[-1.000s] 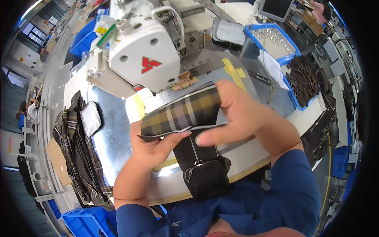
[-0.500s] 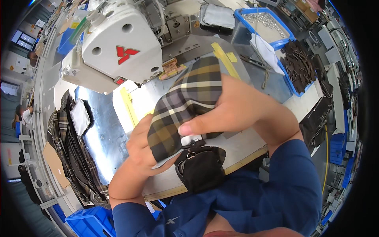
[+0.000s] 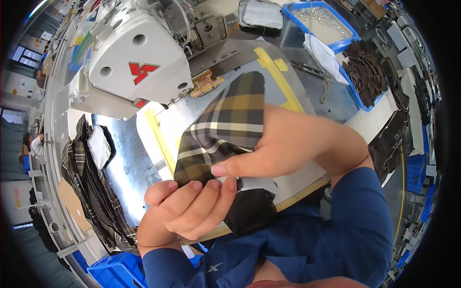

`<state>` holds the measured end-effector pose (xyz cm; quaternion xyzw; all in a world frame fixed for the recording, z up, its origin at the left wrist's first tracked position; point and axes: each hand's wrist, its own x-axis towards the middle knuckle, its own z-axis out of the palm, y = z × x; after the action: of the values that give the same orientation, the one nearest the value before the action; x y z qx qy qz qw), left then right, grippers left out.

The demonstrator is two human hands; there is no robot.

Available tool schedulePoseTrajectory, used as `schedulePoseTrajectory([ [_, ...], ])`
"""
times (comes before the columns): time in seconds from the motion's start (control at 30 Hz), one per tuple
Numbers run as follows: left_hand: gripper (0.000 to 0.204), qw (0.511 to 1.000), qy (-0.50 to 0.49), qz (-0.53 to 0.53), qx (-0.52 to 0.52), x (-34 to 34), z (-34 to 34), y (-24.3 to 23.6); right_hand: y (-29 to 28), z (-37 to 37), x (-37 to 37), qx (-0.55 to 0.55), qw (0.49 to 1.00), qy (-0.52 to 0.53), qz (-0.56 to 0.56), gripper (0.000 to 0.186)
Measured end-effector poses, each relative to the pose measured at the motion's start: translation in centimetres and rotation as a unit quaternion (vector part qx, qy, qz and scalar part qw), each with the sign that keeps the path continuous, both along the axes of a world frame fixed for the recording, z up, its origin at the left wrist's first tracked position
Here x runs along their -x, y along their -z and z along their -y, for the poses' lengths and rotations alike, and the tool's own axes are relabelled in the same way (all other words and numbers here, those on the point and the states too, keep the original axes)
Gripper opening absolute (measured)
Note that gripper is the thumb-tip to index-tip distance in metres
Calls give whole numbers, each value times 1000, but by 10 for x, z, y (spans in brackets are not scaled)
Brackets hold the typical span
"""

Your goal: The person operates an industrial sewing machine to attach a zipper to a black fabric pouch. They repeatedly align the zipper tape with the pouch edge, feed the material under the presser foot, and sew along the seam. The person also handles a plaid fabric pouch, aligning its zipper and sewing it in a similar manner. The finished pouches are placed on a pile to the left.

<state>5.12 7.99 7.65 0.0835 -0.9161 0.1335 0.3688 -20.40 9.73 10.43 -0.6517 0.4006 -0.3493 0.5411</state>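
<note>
A plaid fabric piece (image 3: pixel 218 127) in brown, black and white is held up before the white sewing machine (image 3: pixel 132 57). My right hand (image 3: pixel 276 149) grips its right side, the thumb stretched along the lower part. At the lower edge my left hand (image 3: pixel 197 204) is closed, fingers curled over the cloth. A bit of white shows between the two hands; I cannot make out what it belongs to. Just below hangs a small black pouch (image 3: pixel 252 209), partly covered by my left fingers.
Stacked plaid and black pieces (image 3: pixel 89 182) lie at the left. On the right stand a blue tray of metal rings (image 3: pixel 293 17) and a blue tray of brown strips (image 3: pixel 365 72). Tweezers (image 3: pixel 309 68) lie between. A blue crate (image 3: pixel 115 269) sits lower left.
My left hand has moved from the fabric's left side to its lower edge, fingers now folded in front. The small metal clasp by the pouch is now covered.
</note>
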Motion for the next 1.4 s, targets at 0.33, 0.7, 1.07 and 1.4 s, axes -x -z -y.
schedulePoseTrajectory([
  [0.33, 39, 996, -49, 62, 44, -5, -15, -8, 1, -15, -4, 186, 981, 53, -34, 39],
  [0.7, 22, 995, 44, 32, 78, -3, -1, -12, 5, -9, -18, 195, 976, 94, -34, 29],
  [1.07, 17, 993, 55, -20, -98, 3, -1, -21, -4, -8, -22, -23, 975, 177, 132, 56],
  [1.4, 14, 994, 32, -42, -97, -5, 3, -27, -15, -14, -8, 246, 958, 113, -93, 44],
])
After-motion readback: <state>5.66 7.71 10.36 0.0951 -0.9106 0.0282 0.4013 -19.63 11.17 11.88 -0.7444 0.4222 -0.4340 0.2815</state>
